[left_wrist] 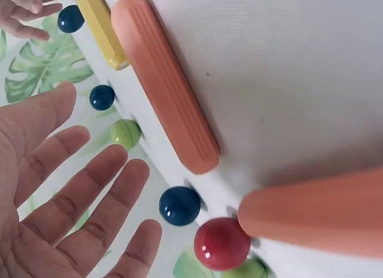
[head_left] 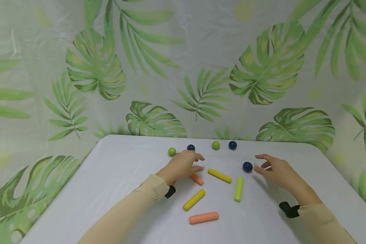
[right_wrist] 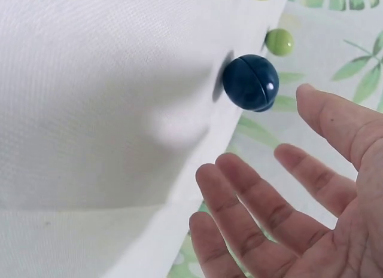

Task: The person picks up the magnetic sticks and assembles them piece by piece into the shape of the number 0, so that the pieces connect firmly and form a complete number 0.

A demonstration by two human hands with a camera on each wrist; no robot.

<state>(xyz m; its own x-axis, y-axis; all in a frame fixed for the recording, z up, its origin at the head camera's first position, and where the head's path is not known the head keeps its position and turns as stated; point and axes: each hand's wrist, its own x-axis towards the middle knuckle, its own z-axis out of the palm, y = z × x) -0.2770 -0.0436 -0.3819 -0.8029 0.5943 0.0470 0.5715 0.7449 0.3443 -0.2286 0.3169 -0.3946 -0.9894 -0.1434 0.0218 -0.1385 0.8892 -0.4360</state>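
Note:
My left hand (head_left: 182,166) hovers over the table's middle with loosely spread fingers and an empty palm. Partly hidden beneath it lies an orange ribbed stick (head_left: 197,179). The left wrist view shows a second orange stick (left_wrist: 365,212), a shiny red ball (left_wrist: 222,243) and a dark blue ball (left_wrist: 179,205) past the fingertips. On the right, my right hand (head_left: 277,173) holds nothing, its fingers relaxed and apart. Its thumb tip is close beside a dark blue ball (head_left: 247,166), which the right wrist view shows with a seam around it.
Two yellow sticks, one central (head_left: 219,176) and one nearer me (head_left: 194,200), lie by a lime stick (head_left: 238,189). An orange stick (head_left: 203,218) is closest to me. Green balls (head_left: 215,145) and blue balls (head_left: 232,145) line the white table's back edge, before a leaf-patterned sheet (head_left: 201,67).

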